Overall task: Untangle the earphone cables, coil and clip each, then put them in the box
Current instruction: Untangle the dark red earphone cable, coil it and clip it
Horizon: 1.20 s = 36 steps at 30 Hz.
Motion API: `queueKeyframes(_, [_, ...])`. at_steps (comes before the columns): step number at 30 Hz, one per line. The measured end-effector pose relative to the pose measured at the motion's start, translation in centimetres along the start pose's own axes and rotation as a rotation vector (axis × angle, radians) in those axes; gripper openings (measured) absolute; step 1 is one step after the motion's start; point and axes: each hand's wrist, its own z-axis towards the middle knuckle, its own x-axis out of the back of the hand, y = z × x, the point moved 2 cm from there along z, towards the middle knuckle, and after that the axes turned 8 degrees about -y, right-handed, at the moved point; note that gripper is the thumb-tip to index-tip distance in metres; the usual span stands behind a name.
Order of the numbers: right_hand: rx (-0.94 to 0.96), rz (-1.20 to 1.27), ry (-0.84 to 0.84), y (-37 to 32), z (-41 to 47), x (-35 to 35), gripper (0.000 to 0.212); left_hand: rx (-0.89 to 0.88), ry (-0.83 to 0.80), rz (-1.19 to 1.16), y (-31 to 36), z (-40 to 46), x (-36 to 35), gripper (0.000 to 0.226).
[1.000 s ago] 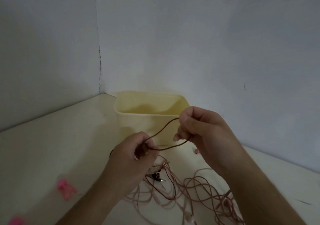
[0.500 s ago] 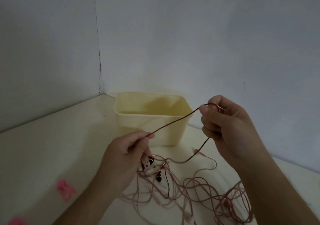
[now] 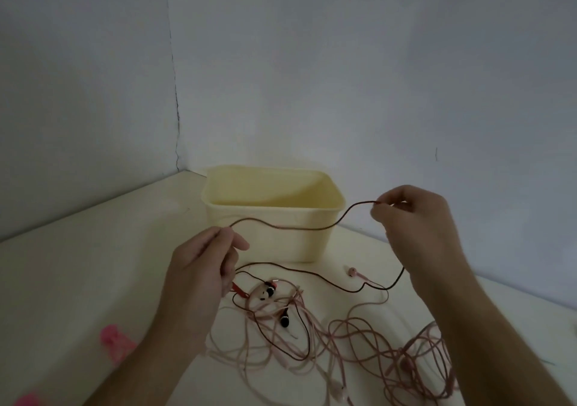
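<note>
Cream box (image 3: 274, 237) behind both grips — left hand (image 3: 199, 268) and right hand (image 3: 412, 218) each pinching the dark cable (image 3: 290, 227) stretched between them.

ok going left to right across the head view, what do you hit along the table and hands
pink clip → left hand → cream box → pink earbud → right hand

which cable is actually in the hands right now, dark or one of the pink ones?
The dark brown cable: left hand and right hand pinch it, stretched before the box. The pink cables lie tangled on the table.
</note>
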Motion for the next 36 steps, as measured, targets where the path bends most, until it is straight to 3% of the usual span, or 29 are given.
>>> queueKeyframes(3, [-0.018,-0.010,-0.074,-0.1,0.0,0.3,0.014,0.029,-0.102,0.006,0.0,0.1,-0.3,0.033])
queueKeyframes(5, [0.042,-0.269,-0.114,-0.3,-0.1,0.2,0.016,0.087,-0.199,-0.039,0.0,-0.1,-0.6,0.032])
queueKeyframes(7, [0.194,-0.461,-0.177,-0.9,-0.8,-0.8,0.038,0.117,-0.310,-0.098,0.1,-0.4,-1.2,0.022])
queueKeyframes(11, [0.526,-0.303,-0.481,-1.8,-2.6,-4.2,0.054,0.166,-0.512,-0.241,0.5,-0.9,-1.9,0.024])
queueKeyframes(15, [0.464,-0.363,-0.698,-1.1,-3.6,-6.9,0.032,0.188,-0.556,-0.354,0.7,-0.8,-2.0,0.020])
queueKeyframes(18, [0.303,-0.251,-0.701,-0.6,-3.1,-6.8,0.028,0.222,-0.589,-0.302,0.5,-0.8,-2.0,0.020])
queueKeyframes(22, [0.268,-0.159,-0.692,-0.6,-2.9,-6.7,0.033,0.202,-0.722,-0.167,0.6,-1.3,-2.2,0.020])
queueKeyframes(29, [0.152,0.147,-0.825,0.1,-3.6,-7.8,0.026,0.186,-0.634,-0.241,1.2,-1.4,-1.6,0.021])
queueKeyframes(34, [0.235,0.043,-0.815,0.9,-3.4,-8.2,0.024,0.133,-0.605,-0.344,1.3,-1.3,-1.5,0.042])
queueKeyframes(36, [0.264,0.010,-0.817,1.0,-3.8,-8.7,0.024,0.091,-0.508,-0.398,1.7,-1.2,-1.6,0.031])
